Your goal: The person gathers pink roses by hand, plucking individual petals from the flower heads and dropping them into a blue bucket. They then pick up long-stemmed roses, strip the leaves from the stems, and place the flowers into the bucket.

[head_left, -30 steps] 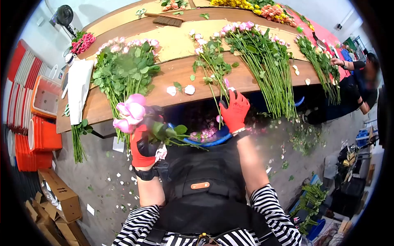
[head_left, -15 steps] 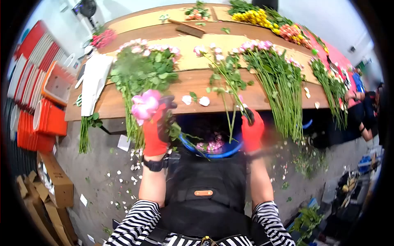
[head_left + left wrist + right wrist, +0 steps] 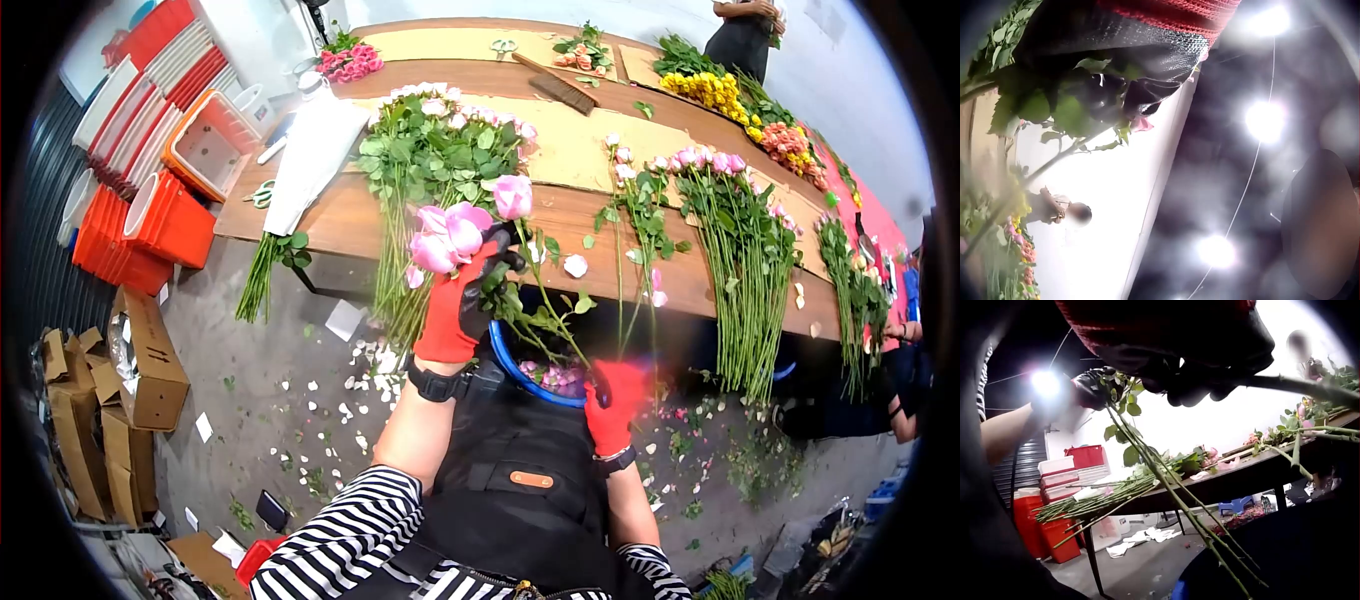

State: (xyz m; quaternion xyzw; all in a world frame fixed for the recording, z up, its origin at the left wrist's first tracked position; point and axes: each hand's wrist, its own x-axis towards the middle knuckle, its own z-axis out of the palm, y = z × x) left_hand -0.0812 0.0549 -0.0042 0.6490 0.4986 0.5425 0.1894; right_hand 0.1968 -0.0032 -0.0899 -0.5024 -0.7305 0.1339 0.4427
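Observation:
My left hand (image 3: 455,312), in a red glove with a black palm, holds several pink roses (image 3: 450,238) upright by their stems, left of the middle in the head view. Those stems (image 3: 1172,487) hang below the hand in the right wrist view. Close beside their blooms is another pink rose (image 3: 512,197). Its leafy stem slants down to my right hand (image 3: 617,405), whose gloved fingers grip it low down. This hand is blurred in the head view. A blue-rimmed bin (image 3: 525,378) holding pink petals stands below, between both hands.
Pink roses (image 3: 440,150) lie left on the wooden table (image 3: 560,225), with more roses (image 3: 740,280) to the right. A brush (image 3: 560,85) and green-handled scissors (image 3: 262,194) rest there too. Red bins (image 3: 170,225) stand left; petals litter the floor. A person (image 3: 740,40) stands behind the table.
My right hand has drawn a rose from the table and brought its bloom left beside those in my left hand. The head view has turned left.

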